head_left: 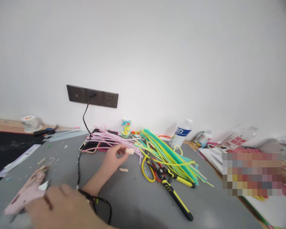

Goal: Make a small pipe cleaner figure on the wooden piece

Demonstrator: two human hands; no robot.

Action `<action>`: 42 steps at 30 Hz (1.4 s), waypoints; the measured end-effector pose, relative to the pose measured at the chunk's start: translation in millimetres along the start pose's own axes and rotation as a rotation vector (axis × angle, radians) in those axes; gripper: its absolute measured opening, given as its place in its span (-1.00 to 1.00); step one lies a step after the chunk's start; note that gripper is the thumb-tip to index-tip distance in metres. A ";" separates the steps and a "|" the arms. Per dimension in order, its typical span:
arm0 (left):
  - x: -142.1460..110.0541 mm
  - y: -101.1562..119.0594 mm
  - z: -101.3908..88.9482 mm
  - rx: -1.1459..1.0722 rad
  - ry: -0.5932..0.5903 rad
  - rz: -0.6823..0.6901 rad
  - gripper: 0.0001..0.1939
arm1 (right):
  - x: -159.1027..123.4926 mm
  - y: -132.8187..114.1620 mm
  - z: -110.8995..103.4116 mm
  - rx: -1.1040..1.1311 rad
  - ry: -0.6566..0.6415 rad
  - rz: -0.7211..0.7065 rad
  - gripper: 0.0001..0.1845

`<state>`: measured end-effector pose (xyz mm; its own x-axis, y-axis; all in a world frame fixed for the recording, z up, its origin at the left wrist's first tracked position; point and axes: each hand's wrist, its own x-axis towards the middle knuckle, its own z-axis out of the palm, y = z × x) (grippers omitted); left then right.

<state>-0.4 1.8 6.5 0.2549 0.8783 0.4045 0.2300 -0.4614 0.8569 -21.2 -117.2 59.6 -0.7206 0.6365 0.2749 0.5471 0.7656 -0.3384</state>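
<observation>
Near the middle of the table, my left hand (115, 157) pinches a small cream-coloured block (129, 151) between thumb and fingertips. A similar short pale piece (123, 170) lies on the grey table just below it. In the left foreground my right hand (59, 205) crosses over my left forearm. It is smeared by motion, and its fingers cannot be made out. A crumpled pale pink thing (26, 194) with dark patches lies right beside it; whether the hand touches it I cannot tell. A black cable (79, 165) runs down beside my left forearm.
Bundles of pink fuzzy stems (109, 140) and green-yellow stems (169, 156) lie ahead. Yellow-black pliers (176, 198) and yellow-handled scissors (147, 170) lie to the right. Behind stand a small blue-yellow figure (126, 128) and a bottle (180, 133). Wall sockets (92, 96) are above.
</observation>
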 end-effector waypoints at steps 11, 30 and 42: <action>6.4 -14.2 -7.9 -0.061 0.097 -0.075 -0.82 | -83.5 119.8 -52.8 -0.126 -0.084 0.641 -0.81; 3.8 -6.3 -9.2 -0.068 0.151 -0.058 -0.82 | -97.8 170.2 -41.4 0.918 0.265 0.634 -0.77; 2.7 6.8 -6.6 -0.124 0.144 -0.059 -0.84 | -104.3 188.0 -67.8 0.998 0.590 0.683 -0.65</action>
<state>-4.3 1.8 15.5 0.1052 0.9162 0.3867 0.1203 -0.3977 0.9096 185.7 -33.3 28.3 -0.0024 0.9989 0.0474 -0.0032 0.0474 -0.9989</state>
